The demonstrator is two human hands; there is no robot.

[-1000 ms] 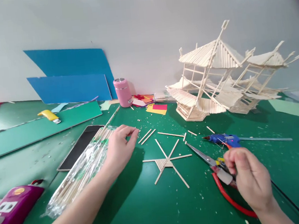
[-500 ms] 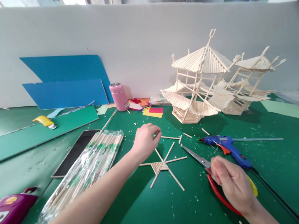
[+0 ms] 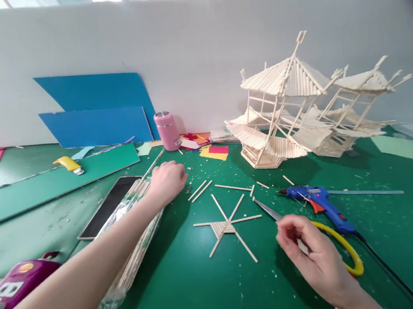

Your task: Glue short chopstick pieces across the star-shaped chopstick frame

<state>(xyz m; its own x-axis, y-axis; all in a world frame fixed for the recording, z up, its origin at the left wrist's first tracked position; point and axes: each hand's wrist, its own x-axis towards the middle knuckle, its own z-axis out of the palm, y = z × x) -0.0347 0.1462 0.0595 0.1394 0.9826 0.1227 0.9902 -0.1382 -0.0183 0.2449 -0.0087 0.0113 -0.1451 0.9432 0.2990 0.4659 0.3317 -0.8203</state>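
Observation:
My left hand [image 3: 168,180] is over the far end of a clear plastic pack of thin wooden sticks [image 3: 136,260]. Its fingers point down and are partly hidden, so any grip cannot be seen. My right hand [image 3: 311,256] is curled round the middle of a pair of scissors [image 3: 267,209]; the blades point up and left, and a yellow handle loop shows behind the hand. Between my hands lies a flat star of sticks [image 3: 224,227], with short rows filling part of its centre. Two short sticks [image 3: 200,190] lie beside the left hand.
A blue glue gun [image 3: 318,201] with a cord lies right. Stick pavilion models [image 3: 280,117] stand behind it. A pink flask [image 3: 167,131], blue boards [image 3: 96,126] and a yellow cutter [image 3: 68,164] are farther back. A dark phone-like slab [image 3: 109,209] lies left of the pack.
My left hand has moved left from the loose sticks to the pack, uncovering two short sticks. My right hand has shifted on the scissors; the red handle is now mostly hidden.

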